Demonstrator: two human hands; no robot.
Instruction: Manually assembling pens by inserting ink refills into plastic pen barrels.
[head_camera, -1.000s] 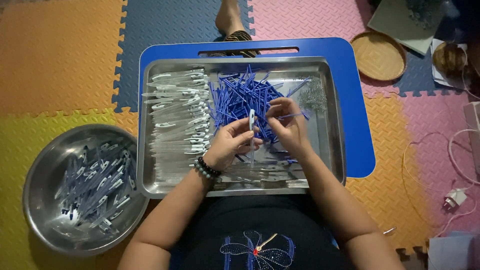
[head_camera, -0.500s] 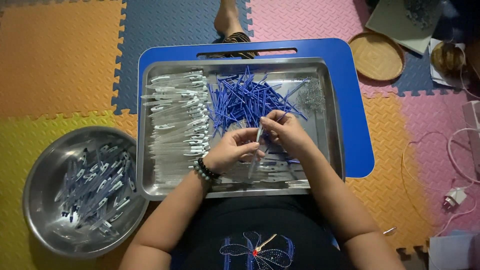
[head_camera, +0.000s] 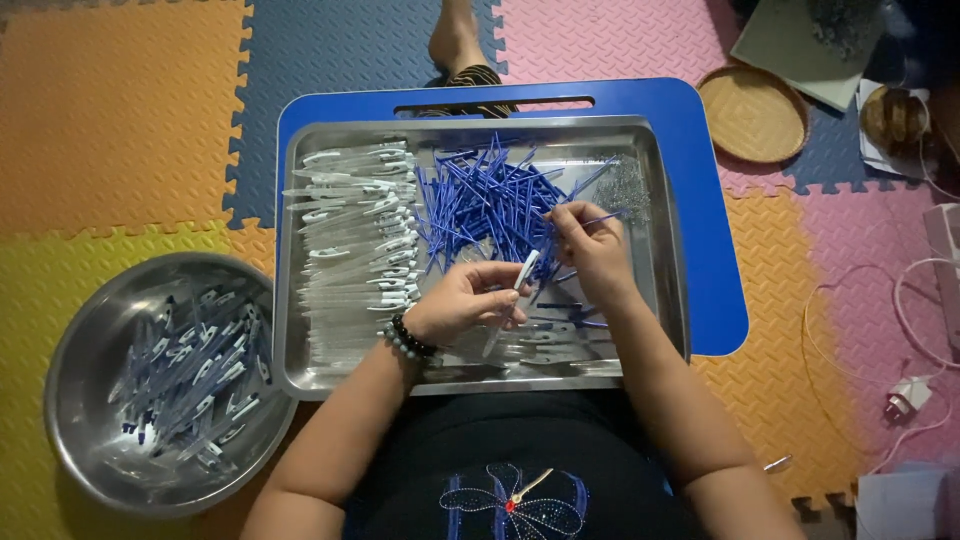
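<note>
**Pen parts in hand over steel tray: handling notes**

Foam puzzle mats in orange, yellow, blue and pink cover the floor. On them sits a blue lap bench carrying a rectangular steel tray. A round steel bowl lies at eight o'clock from the tray and holds assembled pens.

Within the tray, a stack of clear-and-white pen barrels fills the nine o'clock side; a loose heap of thin blue refills lies towards twelve o'clock.

The left hand, near tray centre, has its grip closed on one pen barrel, pinched at mid-length and angled up towards one o'clock. The right hand, just beside it at two o'clock, has its grip pinched on a single blue refill at the edge of the heap.

Judgement: both parts are light. The barrel looks stiff and smooth, liable to slip, best held at mid-body. The refill appears slender and flexible, best taken near one end.
</note>
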